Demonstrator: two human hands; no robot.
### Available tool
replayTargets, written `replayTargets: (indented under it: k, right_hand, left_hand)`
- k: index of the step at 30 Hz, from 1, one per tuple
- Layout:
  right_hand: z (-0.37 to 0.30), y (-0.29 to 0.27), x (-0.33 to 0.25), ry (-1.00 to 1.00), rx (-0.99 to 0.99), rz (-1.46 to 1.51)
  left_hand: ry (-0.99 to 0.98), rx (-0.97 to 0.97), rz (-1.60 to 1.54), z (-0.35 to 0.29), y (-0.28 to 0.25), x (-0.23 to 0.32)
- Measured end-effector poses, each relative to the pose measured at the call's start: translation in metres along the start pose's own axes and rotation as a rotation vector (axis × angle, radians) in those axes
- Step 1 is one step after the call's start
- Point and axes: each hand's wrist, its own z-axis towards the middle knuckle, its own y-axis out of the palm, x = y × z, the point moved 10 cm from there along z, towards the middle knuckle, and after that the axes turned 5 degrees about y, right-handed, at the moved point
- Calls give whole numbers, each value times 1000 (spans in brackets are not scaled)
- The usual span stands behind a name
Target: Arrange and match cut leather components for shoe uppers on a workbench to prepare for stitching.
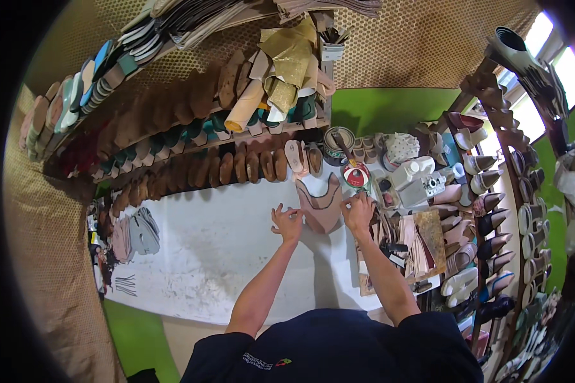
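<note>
A pinkish-brown shoe upper (319,216), V-shaped with a dark curved line along its inner edge, is between my two hands over the white worktable (211,249). My left hand (287,223) pinches its left edge between thumb and forefinger, with the other fingers spread. On the opposite edge, my right hand (359,212) is closed in a pinch. The upper's two points face away from me. A round red-and-white tin (355,173) stands just beyond my right hand, and an open can (338,142) with a brush handle (345,148) is behind it.
Shoe lasts (226,167) line the table's back edge. Grey and pink cut pieces (144,231) lie at the left. A board (431,236) with leather strips (415,246) is beside my right forearm. White bottles (412,172) stand behind it. Racks of shoes (492,210) fill the right side.
</note>
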Motion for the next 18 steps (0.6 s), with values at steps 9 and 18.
replayTargets:
  k: [9, 18]
  right_hand:
    - [25, 30, 11, -42, -14, -10]
    - [25, 36, 12, -48, -40, -71]
  left_hand:
    - [-82, -30, 77, 25, 23, -11]
    - [-60, -21, 145, 23, 23, -7]
